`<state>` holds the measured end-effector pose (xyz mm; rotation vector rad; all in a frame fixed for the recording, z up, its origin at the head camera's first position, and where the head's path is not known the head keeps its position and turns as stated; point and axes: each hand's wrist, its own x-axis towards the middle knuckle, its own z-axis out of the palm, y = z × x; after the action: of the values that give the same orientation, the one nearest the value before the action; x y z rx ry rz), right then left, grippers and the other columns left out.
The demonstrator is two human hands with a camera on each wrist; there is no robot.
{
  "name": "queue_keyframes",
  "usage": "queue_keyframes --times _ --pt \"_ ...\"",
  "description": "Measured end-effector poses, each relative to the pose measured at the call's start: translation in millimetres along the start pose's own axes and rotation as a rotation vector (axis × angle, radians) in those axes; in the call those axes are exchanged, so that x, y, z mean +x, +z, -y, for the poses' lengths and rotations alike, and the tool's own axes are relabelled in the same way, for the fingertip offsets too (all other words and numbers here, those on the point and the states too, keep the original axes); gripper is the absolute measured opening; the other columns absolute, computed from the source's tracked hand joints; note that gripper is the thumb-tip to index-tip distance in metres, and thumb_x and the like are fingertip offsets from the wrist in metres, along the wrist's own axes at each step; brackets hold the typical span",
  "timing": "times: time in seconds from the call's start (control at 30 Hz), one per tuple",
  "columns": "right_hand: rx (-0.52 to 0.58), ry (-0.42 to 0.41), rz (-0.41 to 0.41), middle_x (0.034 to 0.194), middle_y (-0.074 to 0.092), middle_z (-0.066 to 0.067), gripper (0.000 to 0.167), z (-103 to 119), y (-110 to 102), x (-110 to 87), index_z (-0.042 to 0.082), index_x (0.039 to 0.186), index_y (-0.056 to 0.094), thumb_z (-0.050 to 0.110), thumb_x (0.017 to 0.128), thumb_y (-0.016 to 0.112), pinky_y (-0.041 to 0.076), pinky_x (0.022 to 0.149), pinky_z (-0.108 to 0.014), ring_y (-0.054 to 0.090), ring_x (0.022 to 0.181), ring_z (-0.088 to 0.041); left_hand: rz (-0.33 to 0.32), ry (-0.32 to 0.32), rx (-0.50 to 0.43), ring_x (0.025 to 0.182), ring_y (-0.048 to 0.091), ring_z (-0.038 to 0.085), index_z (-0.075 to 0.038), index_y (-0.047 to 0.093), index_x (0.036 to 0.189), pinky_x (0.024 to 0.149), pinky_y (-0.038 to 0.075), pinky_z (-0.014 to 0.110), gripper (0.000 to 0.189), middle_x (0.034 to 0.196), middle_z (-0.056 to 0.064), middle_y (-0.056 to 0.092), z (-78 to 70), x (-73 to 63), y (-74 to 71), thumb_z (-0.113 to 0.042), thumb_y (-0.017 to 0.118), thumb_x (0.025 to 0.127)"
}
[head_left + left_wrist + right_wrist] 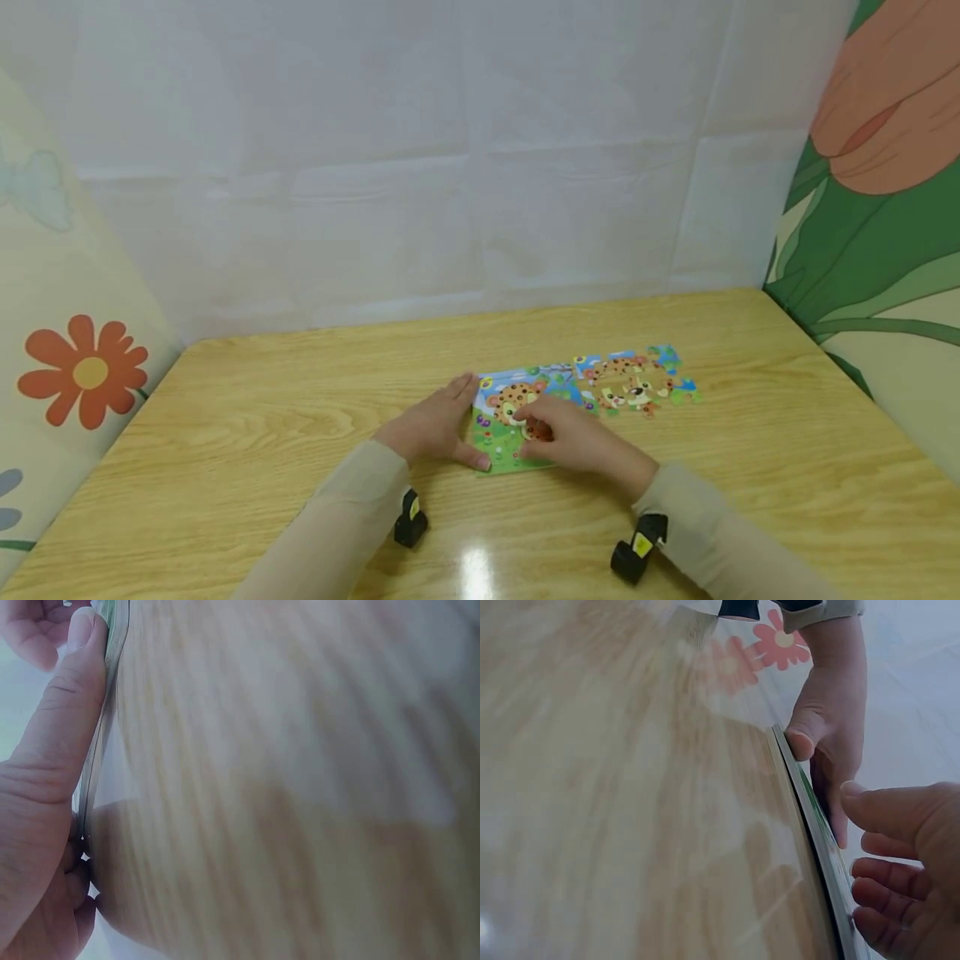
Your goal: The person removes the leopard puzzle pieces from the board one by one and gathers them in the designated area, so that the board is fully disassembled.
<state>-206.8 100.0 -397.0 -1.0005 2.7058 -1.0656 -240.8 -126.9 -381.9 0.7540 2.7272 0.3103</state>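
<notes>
A leopard picture puzzle [498, 450] lies flat on the wooden table, its lower right partly hidden by my right hand [573, 433]. Along the puzzle's left side rests my left hand [435, 425], fingers stretched toward the far left corner. Its thumb [71, 705] presses on the near left corner. My right hand is over the middle of the picture, index fingertip at the leopard's face. In the right wrist view its thumb and fingers [889, 889] are loosely bent and apart, with no piece showing between them.
Several loose puzzle pieces [637, 392] with leopard and blue parts lie right of the puzzle, toward the back. The wooden table [285, 400] meets a white cloth [375, 225] behind. Painted flower panels [82, 375] stand at both sides.
</notes>
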Motion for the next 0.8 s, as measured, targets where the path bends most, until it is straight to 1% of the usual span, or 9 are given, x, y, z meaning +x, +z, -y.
queue_keyframes --times 0.1,0.2,0.33,0.4,0.47,0.63,0.73,0.8 --pt "-0.019 0.000 0.029 0.083 0.053 0.000 0.044 2 2 3.0 -0.001 0.119 0.058 0.022 0.082 0.069 0.042 0.062 -0.020 0.044 0.071 -0.009 0.000 0.004 -0.008 0.142 0.011 0.030 -0.001 0.011 0.148 0.115 0.016 0.042 0.124 0.154 0.016 0.008 0.2 -0.5 -0.3 -0.060 0.076 0.059" --pt "-0.060 0.002 0.057 0.084 0.053 0.001 0.047 5 5 6.1 0.001 0.120 0.058 0.024 0.081 0.070 0.042 0.064 -0.021 0.045 0.073 -0.009 -0.002 0.008 -0.007 0.142 0.011 0.030 -0.001 0.012 0.148 0.115 0.016 0.042 0.124 0.154 0.016 0.009 0.3 -0.6 -0.2 -0.059 0.076 0.060" --pt "-0.096 0.030 0.086 0.087 0.053 0.002 0.050 9 8 9.6 0.001 0.122 0.057 0.025 0.080 0.071 0.042 0.066 -0.021 0.044 0.077 -0.009 -0.005 0.013 -0.001 0.142 0.011 0.030 0.000 0.012 0.147 0.115 0.016 0.042 0.123 0.154 0.016 0.009 0.1 -0.7 0.2 -0.060 0.075 0.060" --pt "-0.090 0.052 0.094 0.088 0.053 0.001 0.051 11 9 11.1 0.000 0.123 0.057 0.024 0.080 0.071 0.043 0.067 -0.023 0.045 0.077 -0.011 -0.004 0.014 0.001 0.142 0.011 0.030 0.000 0.012 0.147 0.116 0.016 0.042 0.123 0.154 0.016 0.009 -0.1 -0.4 0.2 -0.060 0.075 0.060" --pt "-0.089 0.077 0.097 0.092 0.055 0.000 0.051 13 9 12.8 -0.001 0.123 0.057 0.023 0.080 0.071 0.045 0.070 -0.025 0.047 0.081 -0.012 -0.001 0.015 0.001 0.142 0.011 0.030 0.000 0.011 0.147 0.116 0.015 0.041 0.123 0.154 0.016 0.008 0.2 0.1 0.3 -0.060 0.075 0.060" --pt "-0.084 0.132 0.112 0.105 0.060 -0.007 0.050 15 9 19.3 -0.002 0.121 0.058 0.020 0.079 0.073 0.048 0.082 -0.034 0.053 0.092 -0.016 -0.004 0.022 -0.010 0.142 0.011 0.031 0.001 0.012 0.147 0.116 0.015 0.042 0.122 0.154 0.017 0.009 0.6 0.9 0.1 -0.058 0.076 0.061" --pt "-0.071 0.167 0.124 0.105 0.060 -0.008 0.048 16 10 24.7 -0.002 0.116 0.059 0.017 0.076 0.076 0.048 0.084 -0.037 0.054 0.093 -0.019 -0.009 0.026 -0.020 0.141 0.011 0.032 0.002 0.012 0.147 0.116 0.015 0.042 0.122 0.154 0.018 0.010 0.9 0.5 0.0 -0.056 0.077 0.061" --pt "-0.067 0.189 0.129 0.101 0.060 -0.008 0.046 17 10 28.8 -0.002 0.112 0.060 0.015 0.073 0.078 0.048 0.084 -0.037 0.054 0.091 -0.019 -0.009 0.026 -0.027 0.141 0.011 0.032 0.002 0.012 0.147 0.116 0.015 0.042 0.122 0.154 0.018 0.010 0.9 -0.1 0.0 -0.055 0.078 0.061"
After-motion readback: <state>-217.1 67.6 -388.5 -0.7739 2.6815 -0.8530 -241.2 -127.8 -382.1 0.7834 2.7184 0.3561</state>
